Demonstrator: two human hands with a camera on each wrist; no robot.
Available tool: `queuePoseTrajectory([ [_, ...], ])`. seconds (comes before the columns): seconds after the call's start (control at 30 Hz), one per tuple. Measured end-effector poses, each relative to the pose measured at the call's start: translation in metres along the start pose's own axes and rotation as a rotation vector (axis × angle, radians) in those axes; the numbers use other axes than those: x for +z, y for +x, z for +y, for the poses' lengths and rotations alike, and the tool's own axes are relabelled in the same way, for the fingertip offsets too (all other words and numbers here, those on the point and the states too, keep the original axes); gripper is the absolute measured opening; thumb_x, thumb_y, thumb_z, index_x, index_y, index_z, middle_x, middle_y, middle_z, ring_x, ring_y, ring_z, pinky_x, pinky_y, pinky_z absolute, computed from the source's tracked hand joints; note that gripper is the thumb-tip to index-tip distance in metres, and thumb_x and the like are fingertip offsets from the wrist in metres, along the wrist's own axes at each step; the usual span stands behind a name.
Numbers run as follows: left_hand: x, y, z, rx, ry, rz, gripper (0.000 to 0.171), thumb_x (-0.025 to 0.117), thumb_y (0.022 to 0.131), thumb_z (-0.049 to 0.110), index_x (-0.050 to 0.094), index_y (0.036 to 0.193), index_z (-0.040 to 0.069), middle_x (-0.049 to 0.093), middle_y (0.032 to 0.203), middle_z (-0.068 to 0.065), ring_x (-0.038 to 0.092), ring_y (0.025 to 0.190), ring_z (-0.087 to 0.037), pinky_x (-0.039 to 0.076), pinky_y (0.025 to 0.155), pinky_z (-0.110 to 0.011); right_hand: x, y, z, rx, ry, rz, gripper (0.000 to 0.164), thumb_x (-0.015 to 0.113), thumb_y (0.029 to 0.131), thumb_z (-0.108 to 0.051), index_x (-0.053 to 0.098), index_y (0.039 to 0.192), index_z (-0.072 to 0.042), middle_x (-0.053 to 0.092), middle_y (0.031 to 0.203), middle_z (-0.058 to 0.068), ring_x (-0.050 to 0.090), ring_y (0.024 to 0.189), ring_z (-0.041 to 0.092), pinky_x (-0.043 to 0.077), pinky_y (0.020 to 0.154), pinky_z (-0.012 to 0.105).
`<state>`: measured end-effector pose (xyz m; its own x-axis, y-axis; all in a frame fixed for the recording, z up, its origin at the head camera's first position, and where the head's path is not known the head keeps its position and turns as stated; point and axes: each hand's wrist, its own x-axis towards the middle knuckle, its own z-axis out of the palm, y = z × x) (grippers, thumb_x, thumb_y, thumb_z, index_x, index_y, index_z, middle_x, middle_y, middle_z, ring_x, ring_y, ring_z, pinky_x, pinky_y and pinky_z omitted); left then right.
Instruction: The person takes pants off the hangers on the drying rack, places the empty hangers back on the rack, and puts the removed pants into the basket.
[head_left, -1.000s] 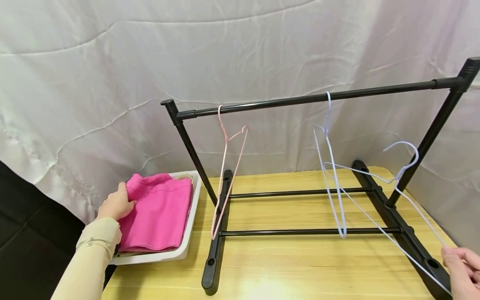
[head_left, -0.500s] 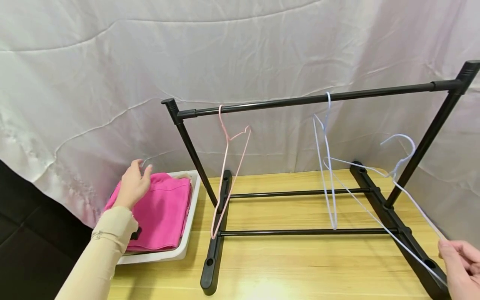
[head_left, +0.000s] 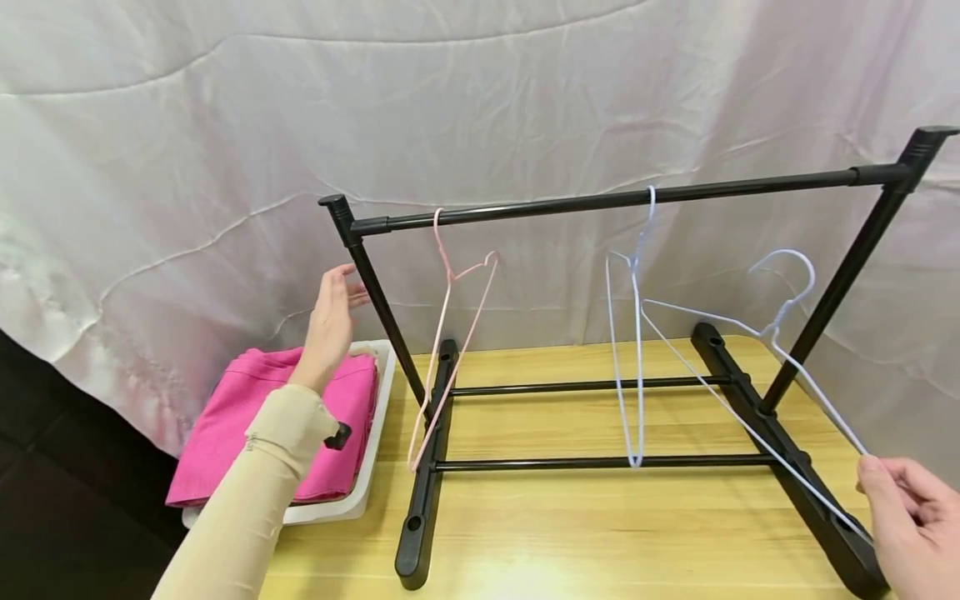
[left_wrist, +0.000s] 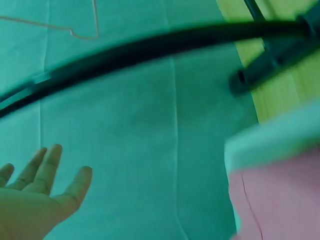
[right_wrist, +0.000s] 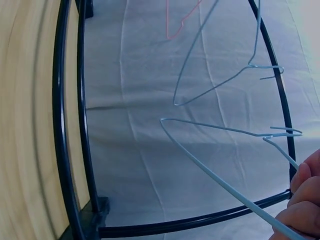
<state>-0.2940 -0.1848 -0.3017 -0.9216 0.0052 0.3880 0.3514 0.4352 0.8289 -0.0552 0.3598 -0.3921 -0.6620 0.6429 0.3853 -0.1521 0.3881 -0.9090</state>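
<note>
My left hand (head_left: pixel 330 325) is held out above the white basket (head_left: pixel 381 425), close to the rack's left post, fingers extended and holding nothing. Folded bright pink cloth (head_left: pixel 225 425) lies in the basket, its left part spilling over the rim; its kind is unclear. At the right, my right hand (head_left: pixel 911 517) pinches one lower corner of a pale blue-lavender wire hanger (right_wrist: pixel 220 181), whose hook points up, off the rail. A similar lavender hanger (head_left: pixel 639 367) and a pink hanger (head_left: pixel 442 246) hang from the black garment rack (head_left: pixel 540 210).
The rack stands on a light wooden table (head_left: pixel 540 517), with two low crossbars (head_left: pixel 555 464) between its feet. Behind it hangs a pale curtain (head_left: pixel 487 117). A black surface (head_left: pixel 60 467) lies at the far left.
My left hand has left the pink cloth, rising and moving right toward the rack's post. The cloth now spreads further left. My right hand and its hanger have shifted slightly left and up.
</note>
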Motion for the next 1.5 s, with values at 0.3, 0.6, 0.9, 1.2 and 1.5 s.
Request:
queuePoseTrajectory([
  [0.3, 0.039, 0.003, 0.009, 0.021, -0.405, -0.071, 0.052, 0.023, 0.106, 0.054, 0.041, 0.134, 0.014, 0.065, 0.101, -0.016, 0.069, 0.098, -0.025, 0.055, 0.090, -0.036, 0.002, 0.015, -0.016, -0.049, -0.001, -0.038, 0.043, 0.053, 0.100, 0.001, 0.058, 0.070, -0.029, 0.031, 0.040, -0.012, 0.024, 0.033, 0.004, 0.013, 0.032, 0.028],
  [0.6, 0.054, 0.004, 0.002, 0.045, -0.481, 0.007, 0.039, 0.025, 0.107, 0.049, 0.041, 0.101, 0.014, 0.039, 0.069, -0.002, 0.040, 0.058, -0.014, 0.043, 0.059, -0.025, 0.009, 0.036, -0.035, -0.129, -0.003, -0.004, 0.041, 0.053, 0.100, -0.002, 0.058, 0.072, -0.032, 0.031, 0.046, -0.013, 0.024, 0.038, 0.003, 0.012, 0.037, 0.030],
  [0.9, 0.068, 0.011, 0.001, 0.047, -0.517, 0.024, 0.036, 0.026, 0.107, 0.050, 0.041, 0.099, 0.018, 0.038, 0.068, 0.000, 0.039, 0.058, -0.012, 0.039, 0.059, -0.025, 0.013, 0.058, -0.048, -0.266, -0.079, 0.008, 0.043, 0.050, 0.102, -0.006, 0.052, 0.076, -0.040, 0.032, 0.048, -0.019, 0.022, 0.039, 0.000, 0.012, 0.036, 0.026],
  [1.2, 0.067, 0.010, -0.001, 0.056, -0.508, 0.016, 0.045, 0.025, 0.107, 0.050, 0.039, 0.104, 0.007, 0.037, 0.071, -0.003, 0.039, 0.060, -0.014, 0.038, 0.061, -0.025, 0.022, 0.072, -0.050, -0.279, -0.128, 0.005, 0.038, 0.051, 0.103, -0.012, 0.049, 0.078, -0.041, 0.031, 0.052, -0.016, 0.023, 0.041, -0.001, 0.015, 0.040, 0.026],
  [1.5, 0.066, 0.006, 0.009, 0.022, -0.494, -0.005, 0.032, 0.019, 0.110, 0.038, 0.040, 0.100, 0.015, 0.037, 0.071, -0.006, 0.039, 0.062, -0.017, 0.040, 0.063, -0.027, 0.024, 0.073, -0.043, -0.195, -0.172, -0.022, 0.038, 0.053, 0.101, -0.013, 0.050, 0.074, -0.039, 0.035, 0.052, -0.012, 0.027, 0.042, 0.001, 0.020, 0.039, 0.022],
])
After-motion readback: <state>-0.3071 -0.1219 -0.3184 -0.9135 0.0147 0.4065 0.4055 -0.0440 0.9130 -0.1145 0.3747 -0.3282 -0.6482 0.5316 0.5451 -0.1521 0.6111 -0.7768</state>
